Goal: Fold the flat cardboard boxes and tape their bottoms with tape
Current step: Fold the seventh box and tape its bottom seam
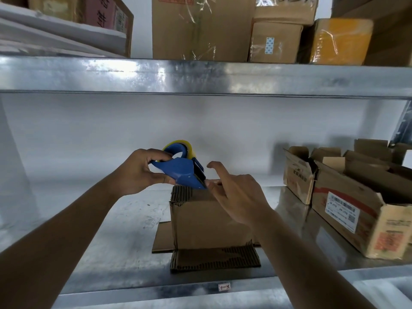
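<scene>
A small brown cardboard box (207,221) stands on the metal shelf (124,248) with its bottom side up and its lower flaps spread flat on the shelf. My left hand (140,172) grips a blue tape dispenser (180,169) loaded with a clear yellowish tape roll; the dispenser's blade end sits on the box's upper face. My right hand (236,192) rests on that face beside the blade, thumb and fingertips pressing near the tape end, index finger lifted.
Two open, worn cardboard boxes (347,197) stand at the right of the shelf. An upper metal shelf (205,76) overhangs close above, loaded with several taped cartons. A white wall closes the back.
</scene>
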The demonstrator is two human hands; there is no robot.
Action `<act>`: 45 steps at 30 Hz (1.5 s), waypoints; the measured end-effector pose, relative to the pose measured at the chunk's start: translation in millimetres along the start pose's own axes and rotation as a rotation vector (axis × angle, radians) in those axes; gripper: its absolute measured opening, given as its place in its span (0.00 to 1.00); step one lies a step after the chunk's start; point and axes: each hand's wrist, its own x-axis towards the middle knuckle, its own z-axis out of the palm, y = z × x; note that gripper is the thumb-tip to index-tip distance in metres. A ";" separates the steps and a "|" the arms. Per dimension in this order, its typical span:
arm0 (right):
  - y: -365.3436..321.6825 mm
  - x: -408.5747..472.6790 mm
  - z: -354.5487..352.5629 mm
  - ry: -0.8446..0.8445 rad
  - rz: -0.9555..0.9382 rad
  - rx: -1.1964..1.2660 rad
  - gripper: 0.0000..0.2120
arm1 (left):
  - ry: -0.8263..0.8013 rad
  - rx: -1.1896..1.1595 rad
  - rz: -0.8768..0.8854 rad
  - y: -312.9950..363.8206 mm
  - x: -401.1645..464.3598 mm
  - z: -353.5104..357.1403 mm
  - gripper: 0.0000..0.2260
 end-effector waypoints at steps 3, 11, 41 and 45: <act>2.3 0.2 3.5 0.054 -0.009 -0.005 0.19 | -0.021 0.013 -0.009 1.6 4.9 1.4 0.20; 9.7 2.9 15.0 0.109 0.162 0.150 0.14 | -0.045 -0.027 -0.028 6.6 15.3 9.5 0.23; 28.6 23.1 11.2 -0.058 0.357 0.360 0.17 | -0.085 -0.196 -0.156 14.4 29.3 -61.9 0.34; 22.5 22.0 16.4 -0.061 0.278 0.191 0.16 | -0.108 -0.177 -0.210 11.0 19.2 -76.5 0.19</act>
